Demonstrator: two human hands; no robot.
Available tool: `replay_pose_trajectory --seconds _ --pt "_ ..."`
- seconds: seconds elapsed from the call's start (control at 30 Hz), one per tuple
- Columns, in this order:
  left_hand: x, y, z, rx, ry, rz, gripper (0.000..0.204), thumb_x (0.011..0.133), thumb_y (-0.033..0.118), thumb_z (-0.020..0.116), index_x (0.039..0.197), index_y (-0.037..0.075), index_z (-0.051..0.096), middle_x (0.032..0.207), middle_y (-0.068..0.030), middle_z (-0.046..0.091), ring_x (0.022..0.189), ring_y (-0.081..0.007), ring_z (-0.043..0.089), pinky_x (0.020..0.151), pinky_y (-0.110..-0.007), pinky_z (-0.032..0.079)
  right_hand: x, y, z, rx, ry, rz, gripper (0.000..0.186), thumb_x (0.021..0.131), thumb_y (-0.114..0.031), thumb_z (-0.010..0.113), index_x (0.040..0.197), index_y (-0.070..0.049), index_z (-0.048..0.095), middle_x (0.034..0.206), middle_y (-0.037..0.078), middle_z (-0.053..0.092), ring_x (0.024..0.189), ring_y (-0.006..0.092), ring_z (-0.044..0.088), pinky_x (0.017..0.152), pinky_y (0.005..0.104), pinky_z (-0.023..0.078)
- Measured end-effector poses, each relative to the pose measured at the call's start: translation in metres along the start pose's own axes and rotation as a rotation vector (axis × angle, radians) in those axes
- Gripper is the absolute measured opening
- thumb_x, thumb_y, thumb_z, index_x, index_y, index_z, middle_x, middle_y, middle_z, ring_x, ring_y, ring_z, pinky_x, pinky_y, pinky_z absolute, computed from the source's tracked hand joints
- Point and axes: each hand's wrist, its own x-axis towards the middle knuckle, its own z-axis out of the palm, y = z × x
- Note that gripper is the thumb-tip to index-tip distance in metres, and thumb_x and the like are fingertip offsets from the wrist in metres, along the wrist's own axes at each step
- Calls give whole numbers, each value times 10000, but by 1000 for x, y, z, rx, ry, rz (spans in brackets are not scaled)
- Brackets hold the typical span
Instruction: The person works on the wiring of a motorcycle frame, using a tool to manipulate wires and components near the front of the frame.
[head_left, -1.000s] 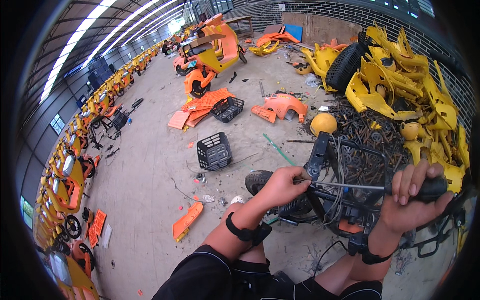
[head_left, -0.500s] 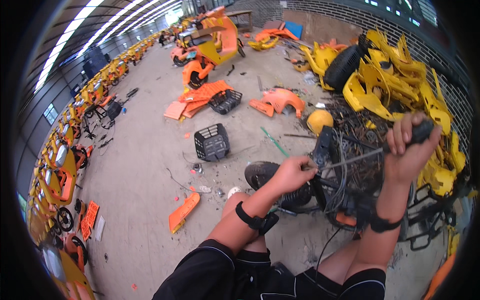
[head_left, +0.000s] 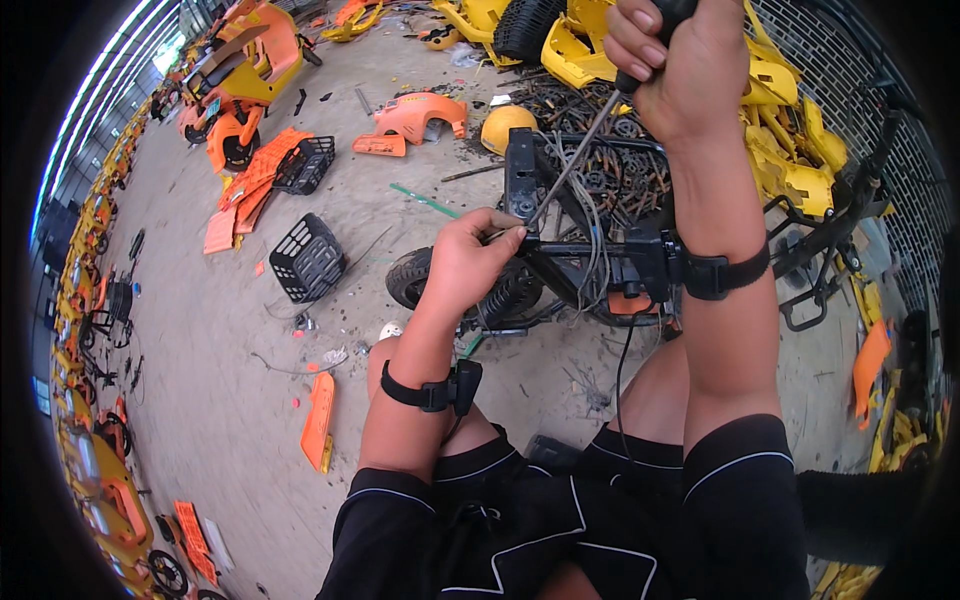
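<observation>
My right hand (head_left: pixel 690 85) is raised at the upper right, its fingers wrapped round the black handle of a long screwdriver (head_left: pixel 574 164). The shaft slants down and left onto the black frame (head_left: pixel 588 248) of a stripped scooter in front of me. Beside the screwdriver's tip, my left hand (head_left: pixel 468 262) is closed in a pinch against the frame; what lies between its fingertips is too small to make out. Loose grey cables (head_left: pixel 598 232) hang over the frame. The scooter's black tyre (head_left: pixel 408 280) shows partly behind my left hand.
A heap of dark metal parts (head_left: pixel 625 165) lies behind the frame, with yellow panels (head_left: pixel 795 130) beyond. On the floor to the left are a black basket (head_left: pixel 308 258), orange panels (head_left: pixel 250 190) and an orange strip (head_left: pixel 317 420). Scooters (head_left: pixel 120 480) line the left side.
The view has swung right and down, so the scene sits further left. My right hand still grips the screwdriver, now steeper, and its tip has met the frame beside my pinched left fingers.
</observation>
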Motion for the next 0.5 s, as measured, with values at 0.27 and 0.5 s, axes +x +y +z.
replay_pose_trajectory --seconds 0.27,0.5 --pt "2 -6 -6 -2 -11 9 159 937 114 772 1036 -7 743 843 4 708 747 -47 579 655 -236 473 15 17 20 -51 -87 89 546 1022 -636 512 850 -119 500 614 -13 450 415 73 356 388 227 300" --pt "-2 -5 -16 42 -3 -23 172 929 131 784 1017 -11 745 849 -1 714 757 -51 588 669 -238 478 20 27 36 -45 -240 183 525 1031 -599 504 833 -114 474 606 -27 429 415 65 345 386 230 290"
